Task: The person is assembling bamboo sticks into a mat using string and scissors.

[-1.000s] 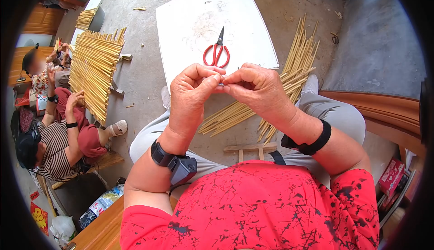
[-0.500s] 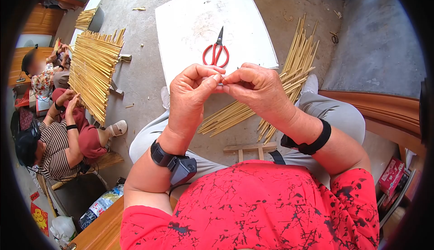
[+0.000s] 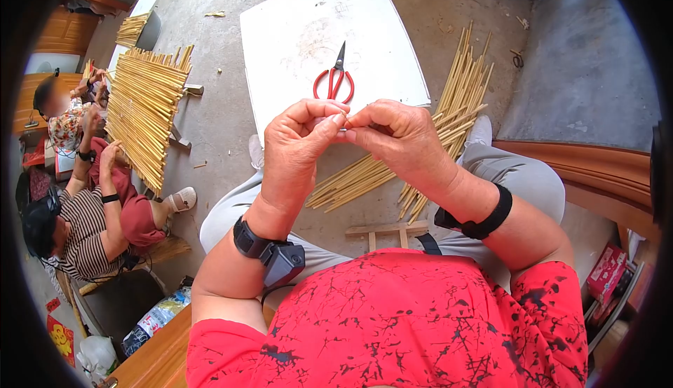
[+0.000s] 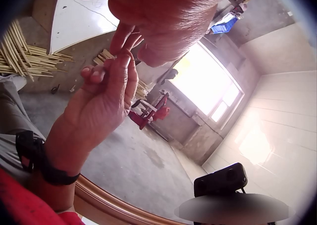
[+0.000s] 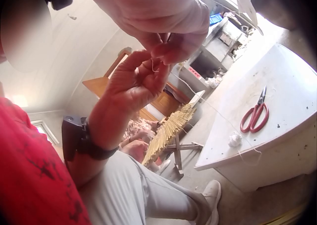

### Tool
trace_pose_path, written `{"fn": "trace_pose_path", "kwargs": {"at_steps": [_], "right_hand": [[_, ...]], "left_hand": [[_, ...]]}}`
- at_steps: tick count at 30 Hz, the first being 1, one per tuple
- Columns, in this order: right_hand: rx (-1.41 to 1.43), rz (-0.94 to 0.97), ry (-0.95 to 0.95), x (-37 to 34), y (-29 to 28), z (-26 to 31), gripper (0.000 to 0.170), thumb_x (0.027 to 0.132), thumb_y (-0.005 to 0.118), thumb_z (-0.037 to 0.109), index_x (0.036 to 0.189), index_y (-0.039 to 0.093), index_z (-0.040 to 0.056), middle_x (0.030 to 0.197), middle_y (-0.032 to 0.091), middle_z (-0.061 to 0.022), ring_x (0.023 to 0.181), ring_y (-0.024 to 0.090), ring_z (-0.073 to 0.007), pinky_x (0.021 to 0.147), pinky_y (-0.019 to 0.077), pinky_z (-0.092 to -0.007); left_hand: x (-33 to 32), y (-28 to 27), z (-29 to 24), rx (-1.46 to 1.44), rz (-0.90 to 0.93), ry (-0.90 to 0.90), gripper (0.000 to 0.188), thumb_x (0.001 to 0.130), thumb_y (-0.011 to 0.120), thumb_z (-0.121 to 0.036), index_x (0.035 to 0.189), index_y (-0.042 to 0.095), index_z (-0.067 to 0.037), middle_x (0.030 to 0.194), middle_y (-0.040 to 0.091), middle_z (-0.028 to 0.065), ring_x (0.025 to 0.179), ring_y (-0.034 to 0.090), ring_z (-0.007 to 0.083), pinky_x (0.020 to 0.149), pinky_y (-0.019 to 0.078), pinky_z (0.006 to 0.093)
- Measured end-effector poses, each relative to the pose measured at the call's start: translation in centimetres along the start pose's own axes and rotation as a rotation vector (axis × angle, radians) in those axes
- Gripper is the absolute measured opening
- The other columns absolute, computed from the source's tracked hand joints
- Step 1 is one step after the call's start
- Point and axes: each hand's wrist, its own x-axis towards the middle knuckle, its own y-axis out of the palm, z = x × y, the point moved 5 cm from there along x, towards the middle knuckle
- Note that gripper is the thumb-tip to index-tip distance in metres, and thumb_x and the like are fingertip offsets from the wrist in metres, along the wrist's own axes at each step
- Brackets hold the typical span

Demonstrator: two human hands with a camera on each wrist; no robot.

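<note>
My left hand point(image 3: 293, 146) and right hand point(image 3: 403, 139) meet fingertip to fingertip in front of my chest, above the near edge of the white tabletop. Both pinch a thin white thread point(image 5: 198, 93), which trails in the right wrist view down to a small white ball point(image 5: 235, 139) on the tabletop. A tiny silvery bit point(image 3: 343, 130) shows between the fingertips; I cannot tell what it is. Just beyond the hands, red-handled scissors point(image 3: 334, 83) lie with their blades pointing away.
The white table point(image 3: 280, 37) stands ahead of my knees. Loose thin sticks point(image 3: 466, 72) lie on the floor to its right and under my hands. On the left, two people sit by a slanted mat of sticks point(image 3: 147, 107) on a stand. A wooden frame piece point(image 3: 385, 229) lies below my hands.
My hands stay pinched together in nearly the same place. At the left, the person in stripes brought a raised hand down to the mat, then lifted it again.
</note>
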Motion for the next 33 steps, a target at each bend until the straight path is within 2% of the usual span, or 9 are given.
{"fn": "trace_pose_path", "kwargs": {"at_steps": [8, 13, 20, 29, 31, 32, 33], "right_hand": [[0.042, 0.002, 0.004, -0.1, 0.1, -0.4, 0.011, 0.074, 0.07, 0.011, 0.079, 0.064, 0.002, 0.07, 0.062, -0.0112, 0.06, 0.06, -0.0183, 0.055, 0.0462, -0.0289], [0.125, 0.016, 0.074, 0.0, 0.1, -0.7, 0.011, 0.075, 0.07, 0.01, 0.079, 0.064, 0.0015, 0.071, 0.062, -0.01, 0.06, 0.059, -0.0152, 0.055, 0.0458, -0.0272], [0.086, 0.028, 0.075, 0.0, 0.1, -0.6, 0.012, 0.075, 0.07, 0.01, 0.08, 0.064, 0.0016, 0.07, 0.062, -0.0096, 0.059, 0.058, -0.0147, 0.054, 0.0457, -0.027], [0.03, 0.084, 0.074, 0.3, -0.4, 0.3, 0.01, 0.074, 0.068, 0.008, 0.082, 0.066, 0.0023, 0.071, 0.063, -0.0103, 0.059, 0.059, -0.0143, 0.053, 0.0457, -0.0276], [-0.098, 0.063, -0.057, 0.4, -1.0, 1.8, 0.008, 0.08, 0.065, 0.005, 0.086, 0.064, -0.0007, 0.071, 0.061, -0.0027, 0.055, 0.052, -0.0038, 0.049, 0.0433, -0.02], [-0.099, 0.067, -0.057, 0.5, -1.0, 1.6, 0.008, 0.08, 0.065, 0.005, 0.086, 0.064, -0.0007, 0.071, 0.061, -0.0027, 0.055, 0.052, -0.0038, 0.049, 0.0433, -0.02], [-0.118, 0.007, -0.107, 0.6, -1.3, 1.6, 0.008, 0.077, 0.065, 0.005, 0.084, 0.063, 0.0009, 0.071, 0.061, -0.007, 0.057, 0.056, -0.0124, 0.05, 0.0452, -0.0248]], "left_hand": [[0.1, 0.0, 0.1, 0.01, 0.015, -0.004, 0.01, 0.084, 0.06, -0.001, 0.093, 0.061, 0.004, 0.094, 0.063, 0.0101, 0.081, 0.061, 0.0103, 0.074, 0.0517, 0.0226], [0.2, 0.1, 0.0, -0.004, 0.004, -0.019, 0.009, 0.084, 0.06, -0.001, 0.093, 0.061, 0.004, 0.091, 0.064, 0.0094, 0.08, 0.061, 0.0102, 0.073, 0.0518, 0.023], [0.3, 0.0, 0.2, 0.014, 0.024, -0.004, 0.009, 0.085, 0.06, -0.002, 0.093, 0.06, 0.002, 0.092, 0.063, 0.0083, 0.082, 0.06, 0.0089, 0.076, 0.05, 0.022], [0.2, 0.7, -0.3, 0.27, 0.072, 0.145, 0.003, 0.087, 0.055, -0.001, 0.086, 0.057, 0.001, 0.099, 0.054, 0.0051, 0.081, 0.053, 0.0051, 0.074, 0.0448, 0.0193], [0.2, 0.6, -0.4, 0.337, 0.072, 0.201, 0.003, 0.086, 0.055, -0.001, 0.087, 0.056, 0.002, 0.098, 0.053, 0.0057, 0.08, 0.053, 0.0062, 0.073, 0.0455, 0.0204], [0.2, 0.7, -0.4, 0.336, 0.069, 0.201, 0.003, 0.086, 0.055, -0.001, 0.087, 0.056, 0.002, 0.098, 0.053, 0.0057, 0.08, 0.053, 0.0062, 0.073, 0.0455, 0.0204], [0.2, 0.8, -0.5, 0.338, 0.071, 0.205, 0.003, 0.085, 0.056, 0.0, 0.087, 0.056, 0.002, 0.097, 0.053, 0.0057, 0.081, 0.054, 0.0068, 0.073, 0.046, 0.021]]}}
